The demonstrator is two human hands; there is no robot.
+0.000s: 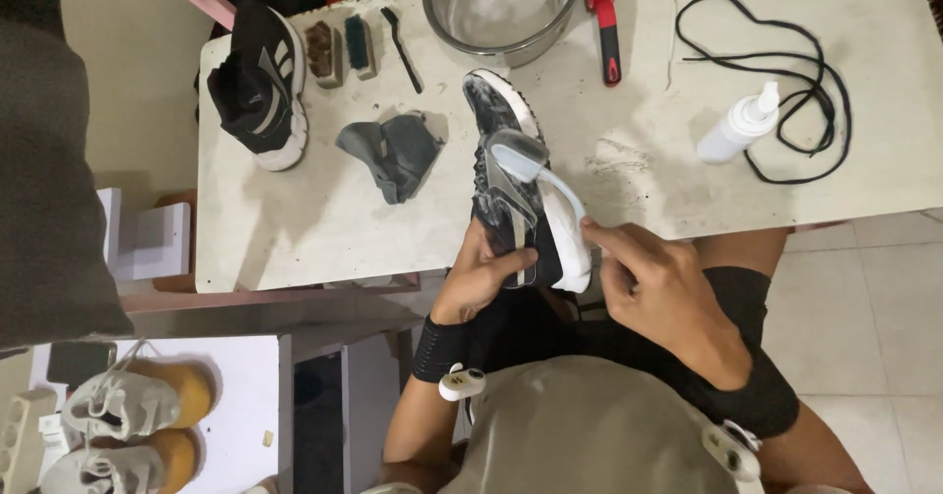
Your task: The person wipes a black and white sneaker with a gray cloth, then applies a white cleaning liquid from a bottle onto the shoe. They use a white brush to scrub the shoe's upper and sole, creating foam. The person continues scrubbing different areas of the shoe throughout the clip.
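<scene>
Scrubbing the black sneaker (pixel 506 175) with a white-handled brush (pixel 535 165): my left hand (pixel 481 278) has its fingers clenched around the heel end, and my right hand (pixel 653 283) pinches the end of the brush handle, bristle head laid on the soapy upper. The shoe is tilted, its toe resting on the counter (pixel 295 229) near the front edge, its heel lifted over my lap.

Risks as I read them:
- Grip on the brush is far back on the handle. Pressing hard from there could make the head skid off the wet upper and flick suds about.
- Only the toe is on the counter. If my left fingers slip on the wet heel, the shoe could roll or drop toward my knees.
- Steel bowl (pixel 503 8) sits just beyond the toe. A long forward stroke might shove the toe into it and slop whatever is inside.
- Grey cloth (pixel 393 150) lies near, to the left; spray bottle (pixel 737 126) and black laces (pixel 776 72) are well apart on the right, so a wide right elbow swing is the only way I'd knock them.
- Second sneaker (pixel 260 86) stands at the far left corner, close to the edge; jolting the counter could tip it off.
</scene>
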